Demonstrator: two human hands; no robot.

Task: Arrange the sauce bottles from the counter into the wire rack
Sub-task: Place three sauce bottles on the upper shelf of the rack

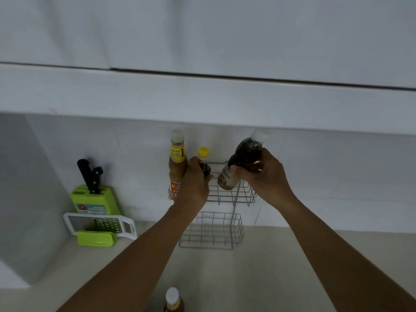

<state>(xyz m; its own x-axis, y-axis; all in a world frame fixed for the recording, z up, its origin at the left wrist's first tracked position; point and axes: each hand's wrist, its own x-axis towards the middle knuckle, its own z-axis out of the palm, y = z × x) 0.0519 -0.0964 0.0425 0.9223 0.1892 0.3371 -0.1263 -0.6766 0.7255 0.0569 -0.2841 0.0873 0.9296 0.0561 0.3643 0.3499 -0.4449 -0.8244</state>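
A two-tier grey wire rack [245,197] hangs on the white tiled wall above the counter. In its upper tier, at the left, stands a tall bottle of tan sauce [177,163] with a white cap. My left hand [195,183] grips a small dark bottle with a yellow cap [203,161] just right of it, at the upper tier. Over the right part of that tier, my right hand [263,174] holds a dark brown bottle with a white cap [242,161], tilted. The lower tier [213,230] holds nothing. Another white-capped sauce bottle [172,300] stands on the counter at the bottom edge.
A green knife block [94,199] with black-handled knives stands at the left against the wall. A white grater [99,225] and a green holder [96,238] lie before it. White upper cabinets [202,52] overhang the rack. The beige counter [270,266] stretches below.
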